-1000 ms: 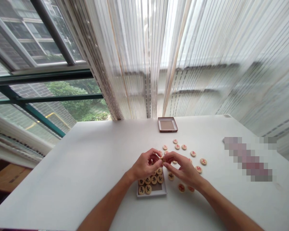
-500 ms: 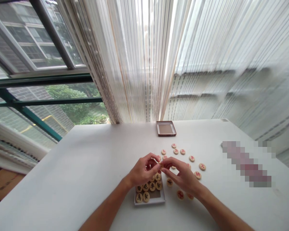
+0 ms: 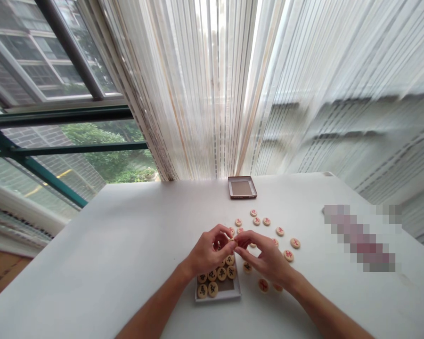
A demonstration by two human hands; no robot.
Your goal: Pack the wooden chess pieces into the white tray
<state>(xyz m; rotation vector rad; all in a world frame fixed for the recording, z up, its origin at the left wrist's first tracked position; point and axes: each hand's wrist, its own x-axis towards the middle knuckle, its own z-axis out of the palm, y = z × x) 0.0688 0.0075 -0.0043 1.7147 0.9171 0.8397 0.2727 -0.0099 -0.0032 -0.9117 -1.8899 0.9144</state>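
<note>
Between the fingertips of both hands is one round wooden xiangqi piece, mostly covered by the fingers. My left hand pinches it from the left, above the far part of a shallow box. From the right, my right hand grips the same piece with thumb and fingers. Rows of pieces with black characters, such as the black-marked piece, lie in the box; my left hand hides its far rows. Bare floor of the box shows at its near right.
Several red-marked pieces lie scattered right of the box and beyond my hands. A black-marked piece lies beside the box. The box lid rests near the far edge of the white table. A blurred-out object lies at right.
The view has shifted slightly. Both hands stay together over the box, and the held piece appears slightly turned between the fingertips. The box and loose pieces stay put.
</note>
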